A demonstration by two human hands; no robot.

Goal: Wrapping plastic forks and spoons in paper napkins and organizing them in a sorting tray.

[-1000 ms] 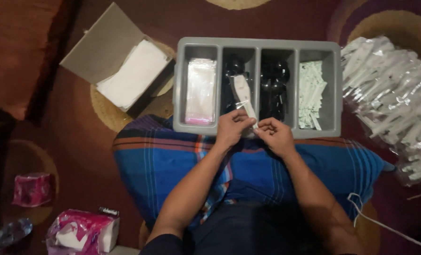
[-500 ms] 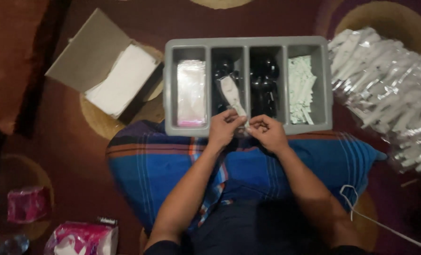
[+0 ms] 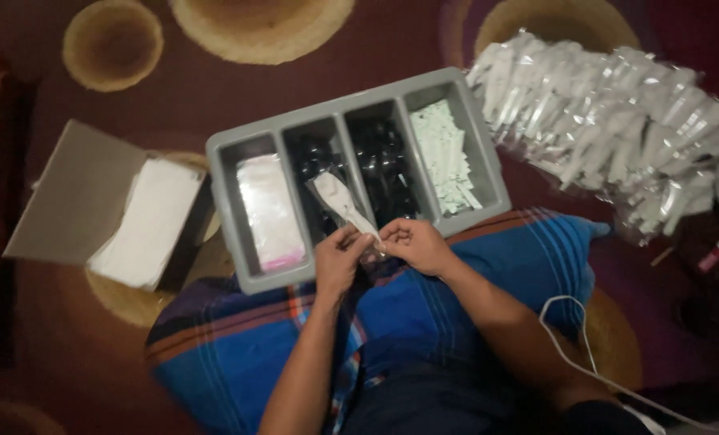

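A grey four-compartment tray point(image 3: 229, 211) rests across my lap on blue striped cloth point(image 3: 238, 346). Its compartments hold clear pink-edged bags point(image 3: 267, 211), black plastic cutlery point(image 3: 385, 167) in the two middle ones, and white paper sachets point(image 3: 448, 155). My left hand point(image 3: 337, 259) and my right hand point(image 3: 412, 244) meet at the tray's near edge. Both pinch the lower end of a slim clear packet point(image 3: 339, 203) with white paper inside, which angles up over the tray.
An open cardboard box point(image 3: 93, 201) with white napkins point(image 3: 150, 221) lies to the left on the patterned carpet. A large pile of sealed clear packets point(image 3: 617, 121) lies to the right. A white cable point(image 3: 585, 354) trails past my right arm.
The view has tilted and shifted, so the tray now sits rotated and lower in frame. Both hands stay together on the packet at the tray's near edge.
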